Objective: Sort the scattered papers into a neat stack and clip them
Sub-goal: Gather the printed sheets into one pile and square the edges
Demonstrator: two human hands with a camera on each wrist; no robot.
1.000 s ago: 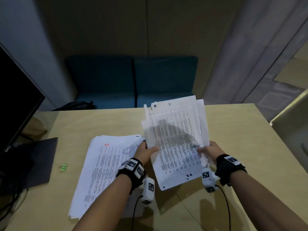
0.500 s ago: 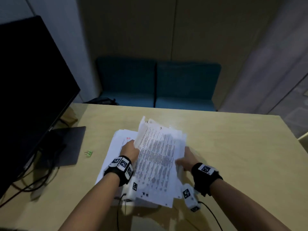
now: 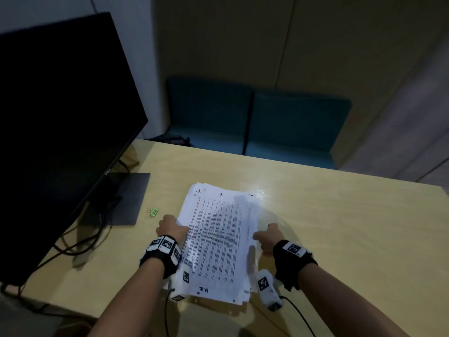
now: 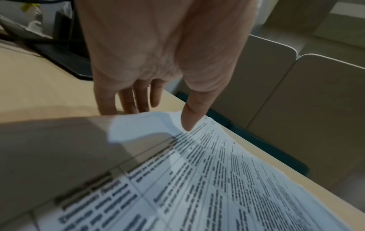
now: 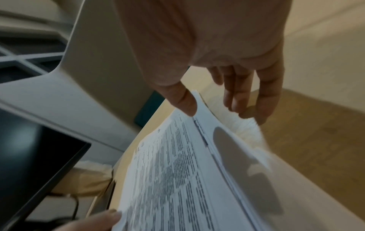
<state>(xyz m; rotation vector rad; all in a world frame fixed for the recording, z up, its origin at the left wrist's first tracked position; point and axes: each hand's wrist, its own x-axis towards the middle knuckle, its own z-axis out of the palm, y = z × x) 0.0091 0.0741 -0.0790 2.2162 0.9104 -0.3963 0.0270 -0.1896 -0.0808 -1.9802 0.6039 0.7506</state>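
Head view: hands (image 3: pixel 173 228) perhaps flanking papers (image 3: pixel 218 242).

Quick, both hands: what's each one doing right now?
Left hand: open, straight fingers under the left edge of the papers, thumb on top.
Right hand: open, straight fingers against the papers' right edge, thumb on top.

Papers (image 3: pixel 218 239): white printed sheets in dense tabular text, gathered into one rough pile lying on the table centre, edges uneven and fanned at the right and near sides. Binder clip (image 3: pixel 153 211): small, green, lying left of the pile, apart.
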